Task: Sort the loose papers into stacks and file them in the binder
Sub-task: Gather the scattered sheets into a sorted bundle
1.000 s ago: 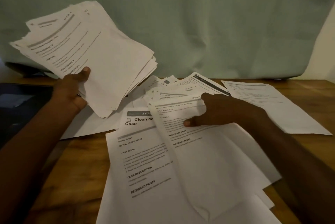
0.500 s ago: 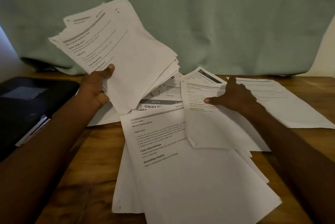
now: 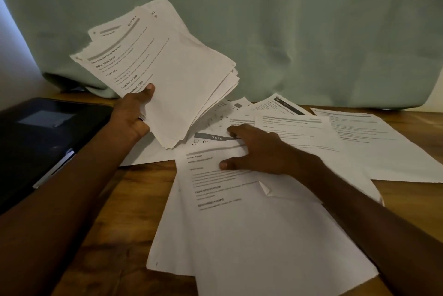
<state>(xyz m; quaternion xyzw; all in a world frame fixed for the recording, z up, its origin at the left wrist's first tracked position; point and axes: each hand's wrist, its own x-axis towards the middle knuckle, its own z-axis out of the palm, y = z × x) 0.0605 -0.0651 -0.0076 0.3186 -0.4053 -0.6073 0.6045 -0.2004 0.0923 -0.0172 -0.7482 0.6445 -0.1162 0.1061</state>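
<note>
A thick stack of papers (image 3: pixel 167 75) is held off the table in the left hand (image 3: pixel 133 113), the thumb pressed on the top sheet and the fingers curled beneath, so the stack is clamped only at its near corner. Its far edges fan apart, and sheets could be judged likely to slip out if the stack is tilted further. The right hand (image 3: pixel 257 152) is laid on the loose sheets (image 3: pixel 239 212) spread across the wooden table (image 3: pixel 115 212), fingers spread and pressing rather than pinching; the top sheet is already creased just beside the wrist and could be crumpled or dragged along with its neighbours. Some sheets hang near the front edge of the table and could be pushed off. The dark binder (image 3: pixel 40 137) lies closed at the left, partly under the left forearm. Bare wood is left between binder and papers, offering room for setting stacks down.
</note>
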